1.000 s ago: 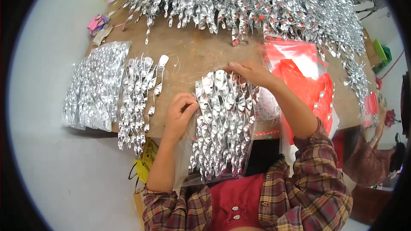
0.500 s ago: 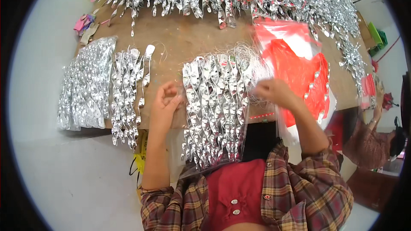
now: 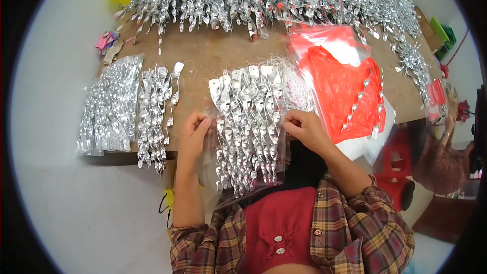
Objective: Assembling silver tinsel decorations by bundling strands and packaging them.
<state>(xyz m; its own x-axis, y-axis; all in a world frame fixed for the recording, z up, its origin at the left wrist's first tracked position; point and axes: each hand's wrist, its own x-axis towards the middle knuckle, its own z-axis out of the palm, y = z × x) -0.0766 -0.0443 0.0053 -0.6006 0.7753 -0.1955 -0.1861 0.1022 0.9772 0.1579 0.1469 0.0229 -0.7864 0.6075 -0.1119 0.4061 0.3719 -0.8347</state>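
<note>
Several twisted silver foil strips (image 3: pixel 247 122) lie side by side in front of me, on or inside a clear plastic bag (image 3: pixel 282 165) that hangs over the table's near edge. My left hand (image 3: pixel 195 129) pinches the bag's left edge between thumb and fingers. On the other side, my right hand (image 3: pixel 305 128) is closed on the bag's right edge, fingertips beside the outermost strip. A tangle of thin white string (image 3: pixel 298 89) lies just beyond my right hand. Whether the strips are fully inside the bag I cannot tell.
Left of me lie a filled bag of silver strips (image 3: pixel 109 106) and a loose bunch (image 3: pixel 156 116). Red plastic (image 3: pixel 335 86) with two strips on it is at the right. A silver heap (image 3: pixel 274 0) covers the table's far side. Another person (image 3: pixel 441 157) is at the far right.
My right hand has moved left and down onto the bag's right edge. The left hand has closed on the left edge. The bag and strips have shifted slightly left.
</note>
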